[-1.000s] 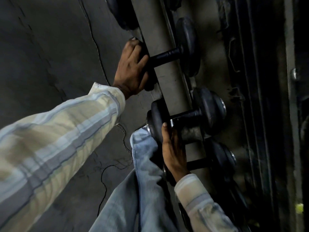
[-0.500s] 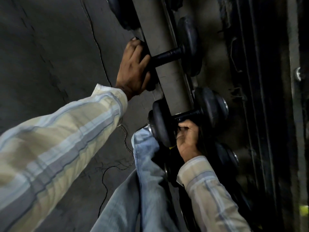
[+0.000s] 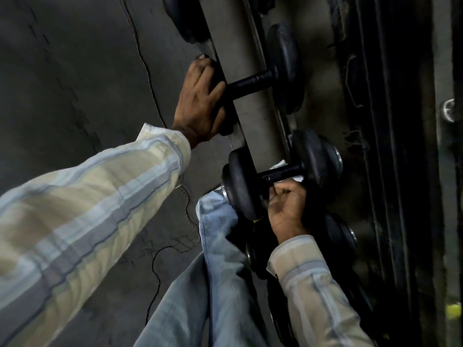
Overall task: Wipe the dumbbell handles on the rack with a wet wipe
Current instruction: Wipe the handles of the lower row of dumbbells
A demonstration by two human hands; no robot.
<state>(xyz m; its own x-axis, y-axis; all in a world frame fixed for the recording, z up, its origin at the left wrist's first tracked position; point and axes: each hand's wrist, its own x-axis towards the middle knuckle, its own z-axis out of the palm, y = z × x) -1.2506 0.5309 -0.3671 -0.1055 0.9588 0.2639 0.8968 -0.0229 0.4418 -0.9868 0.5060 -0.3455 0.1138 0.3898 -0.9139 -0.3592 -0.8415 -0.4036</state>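
Cracked concrete floor [image 3: 75,71], left of frame; rack rail [image 3: 250,71] upper centre. Right hand [image 3: 286,209], lower centre, is now curled round the middle dumbbell handle [image 3: 283,172] with the white wipe [image 3: 279,164], having been lower a second ago; wiping judged begun. Left hand [image 3: 200,101] is still clamped on the upper dumbbell's near plate.

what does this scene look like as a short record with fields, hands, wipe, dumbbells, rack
left hand: rests over the near plate of the upper dumbbell, fingers wrapped on its edge
right hand: grips the white wet wipe at the lower dumbbell handle
rack rail: grey, runs under both handles
further dumbbell: below the right hand, partly hidden
floor: dark, cracked
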